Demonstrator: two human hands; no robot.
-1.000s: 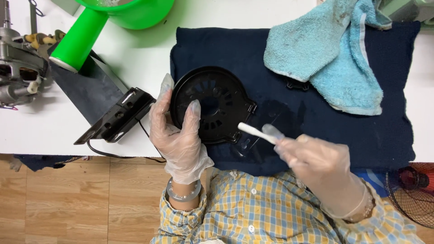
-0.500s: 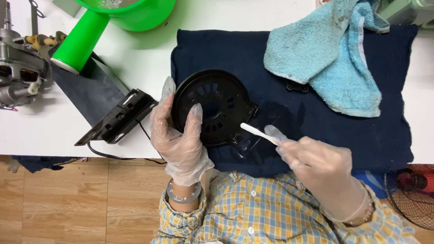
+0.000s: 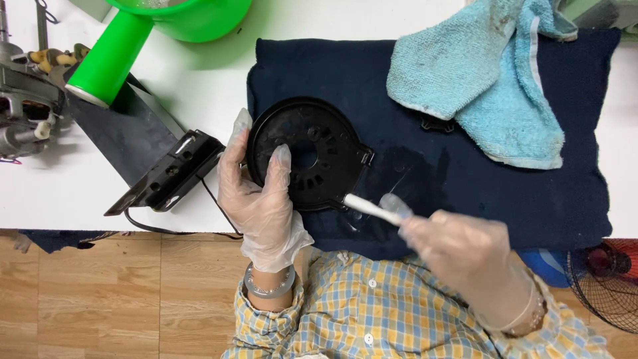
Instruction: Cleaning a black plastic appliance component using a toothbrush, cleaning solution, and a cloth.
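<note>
Head view: scrubbing a black round vented cover point(image 3: 312, 156) with a white brush point(image 3: 369, 207) on a dark blue cloth point(image 3: 465, 179).

The left hand point(image 3: 262, 199), in a thin clear glove, clasps the cover's left rim, tilting the hard plastic disc over the cloth. The right hand point(image 3: 465, 256), also gloved, is clenched on the brush handle, bristles at the lower edge. The cleaning step looks underway; continuing calls for steadying the disc. A nubby light blue towel point(image 3: 478, 80) lies beyond, a green scoop point(image 3: 133, 40) on the white worktop point(image 3: 199, 86).
</note>
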